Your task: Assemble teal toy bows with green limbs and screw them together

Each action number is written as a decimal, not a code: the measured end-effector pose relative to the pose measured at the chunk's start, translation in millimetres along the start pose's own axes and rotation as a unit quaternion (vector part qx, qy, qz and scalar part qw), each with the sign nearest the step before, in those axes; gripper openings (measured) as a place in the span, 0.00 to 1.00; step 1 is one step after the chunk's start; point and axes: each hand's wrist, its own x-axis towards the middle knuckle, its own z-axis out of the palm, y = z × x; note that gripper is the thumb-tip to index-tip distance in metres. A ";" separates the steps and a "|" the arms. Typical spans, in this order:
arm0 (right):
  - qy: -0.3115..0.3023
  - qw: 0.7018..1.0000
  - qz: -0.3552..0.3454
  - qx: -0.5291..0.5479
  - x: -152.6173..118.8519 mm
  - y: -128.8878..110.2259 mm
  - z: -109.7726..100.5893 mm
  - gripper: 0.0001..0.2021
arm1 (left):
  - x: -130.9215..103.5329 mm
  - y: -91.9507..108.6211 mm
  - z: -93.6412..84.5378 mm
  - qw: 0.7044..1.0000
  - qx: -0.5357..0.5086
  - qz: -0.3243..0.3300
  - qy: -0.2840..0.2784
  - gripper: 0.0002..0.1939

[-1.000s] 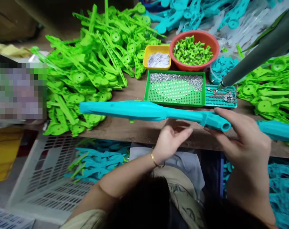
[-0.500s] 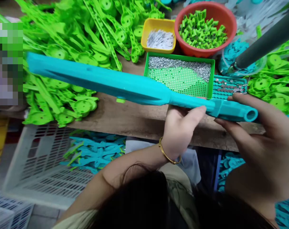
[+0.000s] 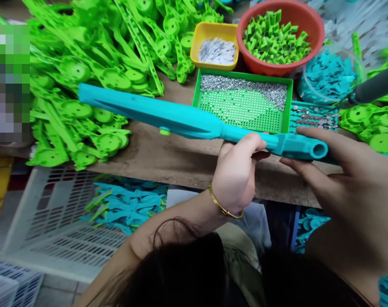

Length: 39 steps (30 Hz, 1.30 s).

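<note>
The left hand (image 3: 235, 179), which a second ago lay beneath the narrow neck of the turquoise part (image 3: 177, 119) with its thumb apart from it, has now closed around that neck, thumb over the top and fingers curled underneath. A gold bracelet (image 3: 224, 209) sits at its wrist. The right hand (image 3: 350, 179) pinches the part's blocky end as before, thumb along the lower edge and forefinger above; its other fingers are mostly hidden.

The part thus lies across both sets of fingers, its round opening (image 3: 318, 149) just past the right thumb tip. From the left fingers its wider body runs off leftward, rising, where it was nearly level before; a green nub (image 3: 164, 131) pokes from its underside.

Beyond the fingers, past the neck, sits the green tray (image 3: 289, 106) of metal bits, with the small turquoise tray (image 3: 298, 123) just past the right forefinger. Farther off stand the yellow dish (image 3: 213, 66) and the red bowl (image 3: 270, 70). The dark rod (image 3: 377, 85) now shows farther right, above the right hand.
</note>
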 end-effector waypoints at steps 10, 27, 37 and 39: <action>-0.002 0.999 -0.030 -0.019 9.4 6.7 -0.3 0.18 | -1.5 1.2 -4.3 0.999 -0.030 -0.037 -0.006 0.10; -0.014 0.994 -0.095 0.061 13.8 -15.1 30.3 0.10 | 18.8 55.9 -37.2 0.476 0.740 0.428 -0.205 0.12; -0.013 0.991 -0.094 0.092 24.4 -13.8 38.8 0.08 | 26.9 70.1 -27.6 0.428 0.758 0.410 -0.274 0.08; -0.024 0.990 -0.100 0.096 26.1 -12.5 37.8 0.08 | 28.4 72.5 -24.7 0.416 0.769 0.396 -0.281 0.08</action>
